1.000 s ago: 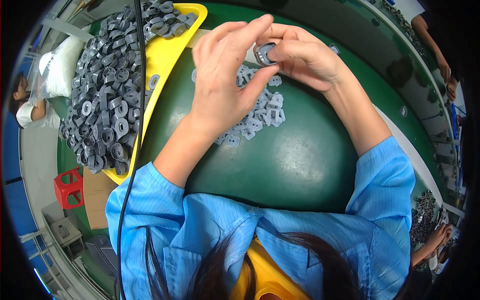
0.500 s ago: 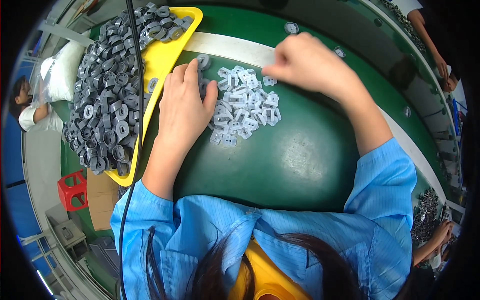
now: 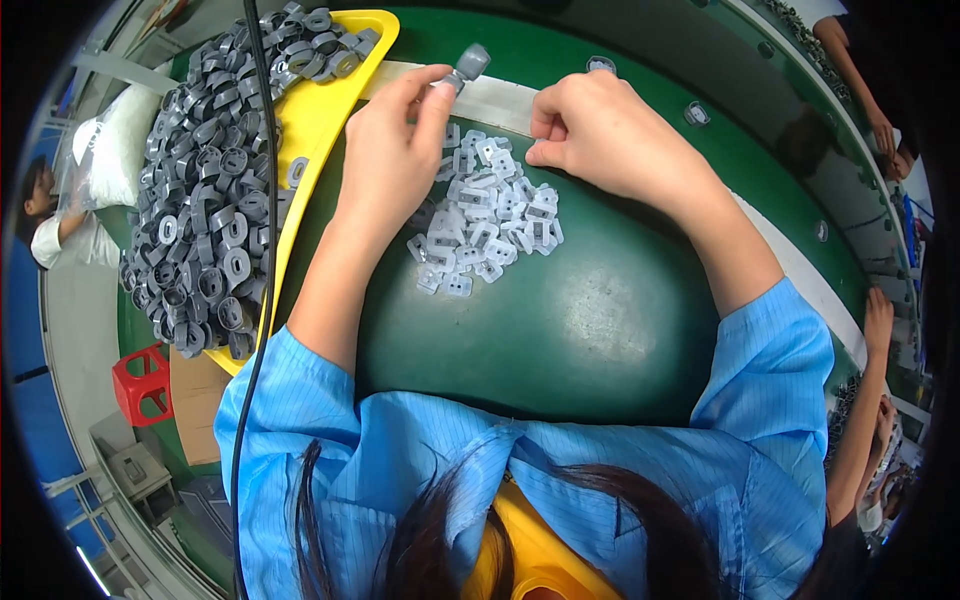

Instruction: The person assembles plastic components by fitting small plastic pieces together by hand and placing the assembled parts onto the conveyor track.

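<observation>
Far left: co-worker's white sleeve (image 3: pixel 75 240) next to a clear bag (image 3: pixel 120 150) with white contents. Red stool (image 3: pixel 127 385) below them, cardboard (image 3: pixel 198 410) just right of it. Then a big heap of grey rings (image 3: pixel 205 200), tumbled at all angles, in the yellow tray (image 3: pixel 318 110); right side of the tray mostly bare, one ring lying apart near its right edge. Black cable (image 3: pixel 268 150) runs down across the view, in front of heap and tray.

Left hand (image 3: pixel 392 150) just right of the tray, raised, thumb and index narrowed to a pinch on a grey part (image 3: pixel 471 62). Part is at the fingertips, sticking up and right, over the white strip (image 3: pixel 510 108); can't tell if it's one piece or two. Pile of clear plates (image 3: pixel 485 225) lies loose on the green table (image 3: pixel 520 345), between the forearms, right of the left wrist.

Right hand (image 3: pixel 610 130) above and right of the pile, fingers curled, thumb close to index, gap narrow; can't tell if anything is in it. Past the white strip, small parts (image 3: pixel 697 114) lie well apart on green, one just beyond the right knuckles. Far right: co-worker's bare forearm (image 3: pixel 862 420), hand up, beside dark parts (image 3: pixel 843 400).
</observation>
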`<state>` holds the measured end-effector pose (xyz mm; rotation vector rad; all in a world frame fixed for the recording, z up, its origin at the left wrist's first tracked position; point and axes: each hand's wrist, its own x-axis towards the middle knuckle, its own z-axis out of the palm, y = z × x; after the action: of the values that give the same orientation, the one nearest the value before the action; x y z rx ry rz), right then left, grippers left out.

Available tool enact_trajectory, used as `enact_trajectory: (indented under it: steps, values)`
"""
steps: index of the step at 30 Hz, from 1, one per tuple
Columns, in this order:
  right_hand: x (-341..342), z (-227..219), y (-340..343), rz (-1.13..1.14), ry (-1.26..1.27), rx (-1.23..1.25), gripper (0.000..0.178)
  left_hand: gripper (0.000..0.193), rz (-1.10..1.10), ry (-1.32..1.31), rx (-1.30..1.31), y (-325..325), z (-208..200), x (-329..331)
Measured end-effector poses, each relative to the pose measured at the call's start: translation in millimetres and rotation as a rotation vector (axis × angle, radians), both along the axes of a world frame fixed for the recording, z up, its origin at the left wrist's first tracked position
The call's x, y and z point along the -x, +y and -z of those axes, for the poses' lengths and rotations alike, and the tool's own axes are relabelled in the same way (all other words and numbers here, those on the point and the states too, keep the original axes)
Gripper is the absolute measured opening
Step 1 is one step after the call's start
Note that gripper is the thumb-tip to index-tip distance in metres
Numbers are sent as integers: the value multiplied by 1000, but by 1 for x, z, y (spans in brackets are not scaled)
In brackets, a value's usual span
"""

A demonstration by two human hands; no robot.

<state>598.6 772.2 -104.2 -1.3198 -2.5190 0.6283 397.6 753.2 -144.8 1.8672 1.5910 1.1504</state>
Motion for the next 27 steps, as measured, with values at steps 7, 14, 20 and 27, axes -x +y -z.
enact_trajectory:
  steps: [7,14,20,27]
  values:
    - [-5,-2,18,96,828,490,23,34,164,-570,347,-9,-14,-2]
    - [-1,-6,12,203,564,164,20,35,108,-384,159,-14,-6,-10]
    - [-8,-6,19,151,581,292,23,32,140,-342,133,-16,-5,-12]
    - [-8,10,26,92,805,565,19,34,195,-378,153,-15,-5,-12]
